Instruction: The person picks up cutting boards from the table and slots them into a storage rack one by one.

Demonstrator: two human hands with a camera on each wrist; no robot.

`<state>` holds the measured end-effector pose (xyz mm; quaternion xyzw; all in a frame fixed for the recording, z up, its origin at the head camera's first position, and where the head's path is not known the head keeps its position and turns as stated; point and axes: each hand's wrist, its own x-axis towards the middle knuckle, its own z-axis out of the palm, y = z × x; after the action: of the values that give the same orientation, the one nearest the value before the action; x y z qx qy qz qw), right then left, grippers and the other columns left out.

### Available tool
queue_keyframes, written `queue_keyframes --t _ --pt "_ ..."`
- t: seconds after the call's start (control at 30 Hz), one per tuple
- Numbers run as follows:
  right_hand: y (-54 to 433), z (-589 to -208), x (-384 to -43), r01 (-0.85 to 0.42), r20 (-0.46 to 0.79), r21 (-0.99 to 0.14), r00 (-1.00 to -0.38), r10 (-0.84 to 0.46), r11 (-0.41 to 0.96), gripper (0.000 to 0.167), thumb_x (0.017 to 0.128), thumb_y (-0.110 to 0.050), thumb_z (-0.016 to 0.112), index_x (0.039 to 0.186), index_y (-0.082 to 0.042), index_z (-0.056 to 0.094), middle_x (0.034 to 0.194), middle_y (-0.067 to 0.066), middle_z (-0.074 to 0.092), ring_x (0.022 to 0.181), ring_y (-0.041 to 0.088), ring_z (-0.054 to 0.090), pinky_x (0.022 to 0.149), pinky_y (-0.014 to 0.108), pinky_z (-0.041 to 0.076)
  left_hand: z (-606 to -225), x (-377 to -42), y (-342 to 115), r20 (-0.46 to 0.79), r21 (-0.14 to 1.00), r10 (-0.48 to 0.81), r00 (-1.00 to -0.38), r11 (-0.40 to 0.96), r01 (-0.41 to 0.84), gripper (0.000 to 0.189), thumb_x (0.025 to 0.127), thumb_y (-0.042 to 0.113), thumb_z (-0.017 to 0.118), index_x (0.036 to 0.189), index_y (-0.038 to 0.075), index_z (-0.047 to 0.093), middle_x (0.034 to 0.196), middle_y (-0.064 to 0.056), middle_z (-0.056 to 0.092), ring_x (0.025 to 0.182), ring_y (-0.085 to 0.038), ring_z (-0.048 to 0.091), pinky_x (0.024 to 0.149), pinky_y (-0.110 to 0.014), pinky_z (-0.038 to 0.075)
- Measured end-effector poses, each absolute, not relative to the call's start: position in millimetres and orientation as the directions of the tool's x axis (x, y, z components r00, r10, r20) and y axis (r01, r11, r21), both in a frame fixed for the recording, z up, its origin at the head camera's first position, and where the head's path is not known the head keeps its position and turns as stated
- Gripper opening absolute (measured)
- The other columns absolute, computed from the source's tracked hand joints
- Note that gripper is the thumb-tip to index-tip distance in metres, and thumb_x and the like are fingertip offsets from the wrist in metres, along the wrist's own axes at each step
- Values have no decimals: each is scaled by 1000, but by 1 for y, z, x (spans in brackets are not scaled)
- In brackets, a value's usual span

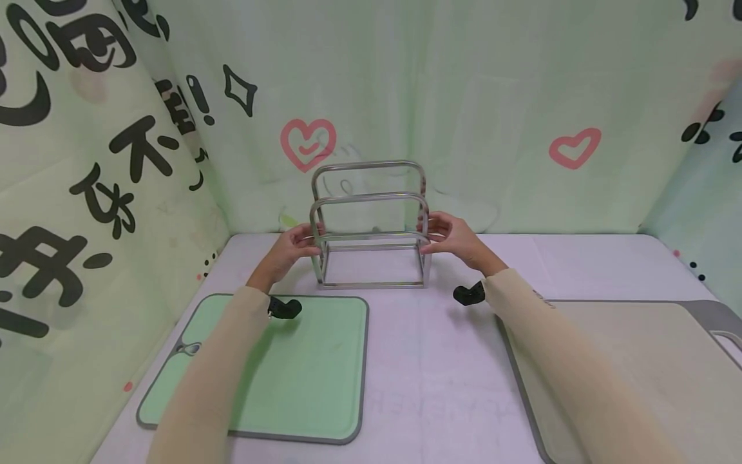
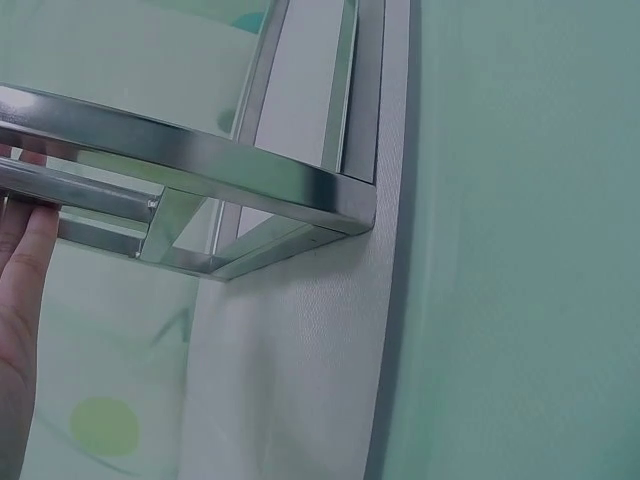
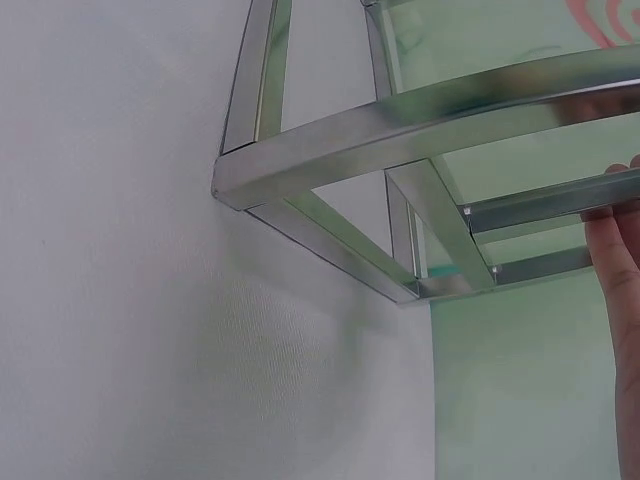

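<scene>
A silver metal rack (image 1: pixel 373 285) with several rounded upright hoops stands at the back of the table in the head view. My left hand (image 1: pixel 294 246) grips its left side, thumb in front and fingers curled behind the bars. On the opposite side my right hand (image 1: pixel 455 241) holds it the same way. From the left wrist, the rack's lower corner (image 2: pixel 345 200) shows close to the table, with fingers (image 2: pixel 32 250) at its bars. The right wrist view has the other lower corner (image 3: pixel 245 180) and fingers (image 3: pixel 608 245) against a side bar.
A green cutting board (image 1: pixel 324 367) with a grey edge lies front left, beneath the left forearm. Front right is a beige cutting board (image 1: pixel 626 348) with a grey handle end, partly under the right sleeve. A pale printed curtain (image 1: pixel 493 129) hangs behind the table.
</scene>
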<state>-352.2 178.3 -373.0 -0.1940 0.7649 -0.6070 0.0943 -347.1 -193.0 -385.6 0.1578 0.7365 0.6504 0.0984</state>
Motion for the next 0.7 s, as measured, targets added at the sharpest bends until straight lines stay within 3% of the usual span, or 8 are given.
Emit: queue_keyframes --t 0.3,0.47,0.7 --pt "188 -372 -350 -195 100 -960 -910 -403 200 71 74 2 75 135 4 38 128 18 53 104 2 55 90 11 47 -385 -348 -183 54 987 351 -935 121 103 57 87 -5 59 139 0 39 141 -21 43 124 -17 51 109 -38 37" --pt "193 -372 -350 -207 110 -957 -908 -405 205 70 74 2 75 134 4 39 117 8 55 102 1 56 89 11 47 -386 -349 -177 46 991 356 -934 102 87 56 87 -5 59 139 1 39 143 -20 43 131 -25 45 113 -44 31" --pt "201 -373 -349 -180 80 -957 -917 -391 228 69 74 0 76 133 2 40 129 18 53 104 1 55 89 11 46 -386 -350 -170 57 991 372 -927 93 98 55 87 -4 59 138 0 39 141 -21 44 134 -31 41 113 -46 31"
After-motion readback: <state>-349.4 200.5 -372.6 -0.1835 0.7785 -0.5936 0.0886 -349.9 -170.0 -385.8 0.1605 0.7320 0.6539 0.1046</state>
